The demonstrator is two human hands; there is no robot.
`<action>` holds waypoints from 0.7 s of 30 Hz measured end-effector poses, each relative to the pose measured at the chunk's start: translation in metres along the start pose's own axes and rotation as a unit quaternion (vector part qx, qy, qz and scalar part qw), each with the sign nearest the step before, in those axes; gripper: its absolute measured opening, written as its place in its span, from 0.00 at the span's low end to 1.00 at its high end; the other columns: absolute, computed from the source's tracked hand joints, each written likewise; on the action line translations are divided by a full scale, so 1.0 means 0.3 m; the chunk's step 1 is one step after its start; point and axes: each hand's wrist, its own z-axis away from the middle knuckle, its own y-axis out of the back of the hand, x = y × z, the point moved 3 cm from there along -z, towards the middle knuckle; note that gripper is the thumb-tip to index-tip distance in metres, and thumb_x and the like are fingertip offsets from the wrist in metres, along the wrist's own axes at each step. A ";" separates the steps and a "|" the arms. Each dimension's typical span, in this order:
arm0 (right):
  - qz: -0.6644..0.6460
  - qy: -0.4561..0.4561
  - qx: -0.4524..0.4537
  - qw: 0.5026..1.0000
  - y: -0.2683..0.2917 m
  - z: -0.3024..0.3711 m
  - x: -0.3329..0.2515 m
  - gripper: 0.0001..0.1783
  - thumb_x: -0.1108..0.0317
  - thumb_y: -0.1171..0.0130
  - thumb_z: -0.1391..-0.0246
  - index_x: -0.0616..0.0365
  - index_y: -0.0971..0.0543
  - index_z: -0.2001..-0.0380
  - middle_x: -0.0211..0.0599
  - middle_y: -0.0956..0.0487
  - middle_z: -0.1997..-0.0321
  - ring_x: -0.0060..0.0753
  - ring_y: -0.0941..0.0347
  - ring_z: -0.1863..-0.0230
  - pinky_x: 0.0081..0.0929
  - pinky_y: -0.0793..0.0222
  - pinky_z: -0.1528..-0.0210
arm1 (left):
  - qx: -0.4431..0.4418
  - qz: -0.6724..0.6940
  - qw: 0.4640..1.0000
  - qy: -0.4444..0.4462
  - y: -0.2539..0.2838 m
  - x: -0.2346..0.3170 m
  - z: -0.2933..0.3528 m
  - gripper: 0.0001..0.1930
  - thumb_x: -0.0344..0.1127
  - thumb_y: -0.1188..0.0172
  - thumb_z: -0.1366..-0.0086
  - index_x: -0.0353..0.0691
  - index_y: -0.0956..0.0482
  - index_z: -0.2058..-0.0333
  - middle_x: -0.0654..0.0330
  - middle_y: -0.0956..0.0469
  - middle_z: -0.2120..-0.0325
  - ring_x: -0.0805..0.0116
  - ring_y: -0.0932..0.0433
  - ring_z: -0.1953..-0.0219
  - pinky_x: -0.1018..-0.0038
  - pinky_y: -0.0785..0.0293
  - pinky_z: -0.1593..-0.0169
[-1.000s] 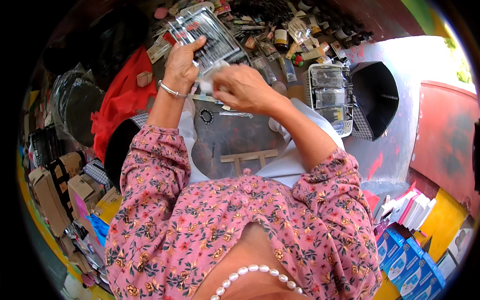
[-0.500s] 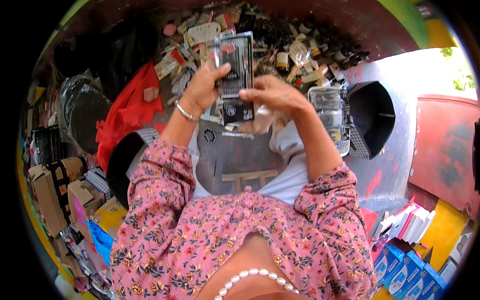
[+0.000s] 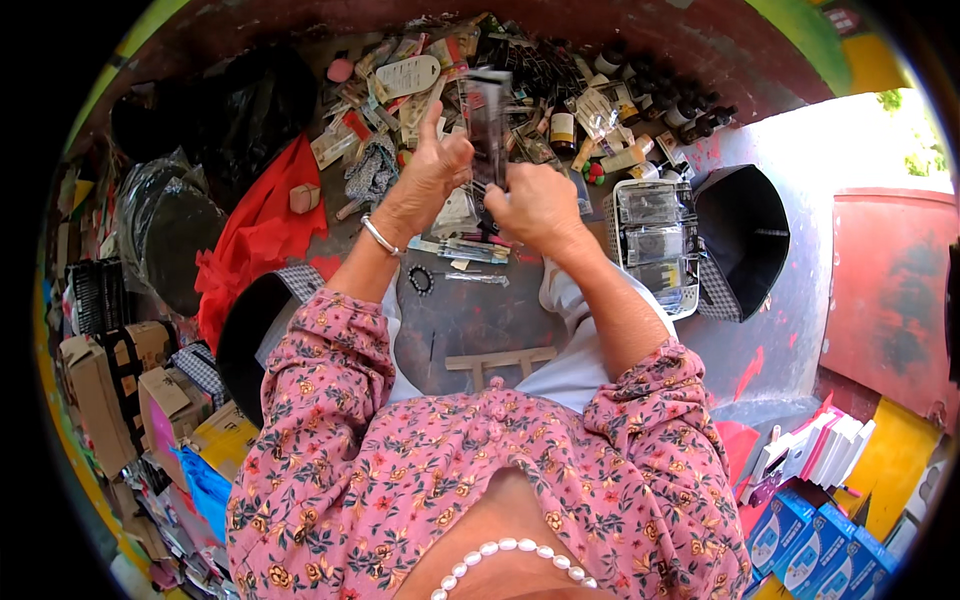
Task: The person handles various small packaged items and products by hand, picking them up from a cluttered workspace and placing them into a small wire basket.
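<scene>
A flat black-and-clear plastic package (image 3: 490, 115), smeared by motion, stands nearly edge-on between my hands above the cluttered work surface. Wrapped round its lower part is my right hand (image 3: 540, 205), thumb on the near side. My left hand (image 3: 432, 178), with a silver bangle at the wrist, is just beside the package's left edge. One finger of it points upward, apart from the rest, and it does not appear to grip the package. Below the hands lie slim packaged items (image 3: 465, 250) and a dark beaded bracelet (image 3: 421, 280).
Small packages and a white oval-ended card (image 3: 408, 77) are heaped at the back, dark bottles (image 3: 690, 108) at back right. A white basket (image 3: 688, 302) of clear packs stands right, beside a black container (image 3: 745, 240). Red cloth (image 3: 255, 225) lies left; cartons (image 3: 100, 395) are stacked beyond.
The package has turned from face-up to nearly edge-on. My left hand has come off its face, one finger now raised. My right hand has moved left and grips the lower part.
</scene>
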 end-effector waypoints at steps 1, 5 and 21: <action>0.036 -0.010 0.018 0.999 -0.003 0.012 -0.040 0.14 0.60 0.49 0.57 0.62 0.25 0.81 0.50 0.25 0.83 0.50 0.27 0.76 0.41 0.32 0.72 | -0.001 -0.027 0.999 -0.030 -0.027 0.010 0.012 0.34 0.47 0.46 0.41 0.39 0.50 0.42 0.59 0.33 0.52 0.70 0.33 0.51 0.77 0.33 0.52; 0.069 0.052 0.001 0.996 -0.068 0.039 -0.116 0.15 0.59 0.50 0.55 0.62 0.26 0.80 0.47 0.24 0.82 0.47 0.26 0.76 0.41 0.31 0.72 | -0.042 -0.016 0.998 0.042 -0.028 0.007 -0.010 0.30 0.42 0.50 0.38 0.40 0.50 0.42 0.52 0.35 0.50 0.65 0.31 0.53 0.71 0.32 0.52; -0.177 0.230 0.283 0.914 -0.010 -0.014 -0.086 0.10 0.66 0.43 0.60 0.58 0.25 0.72 0.40 0.26 0.69 0.40 0.29 0.65 0.31 0.35 0.61 | -0.127 0.223 0.962 0.089 -0.032 -0.057 0.015 0.20 0.33 0.53 0.39 0.32 0.37 0.49 0.52 0.32 0.52 0.63 0.31 0.52 0.68 0.34 0.47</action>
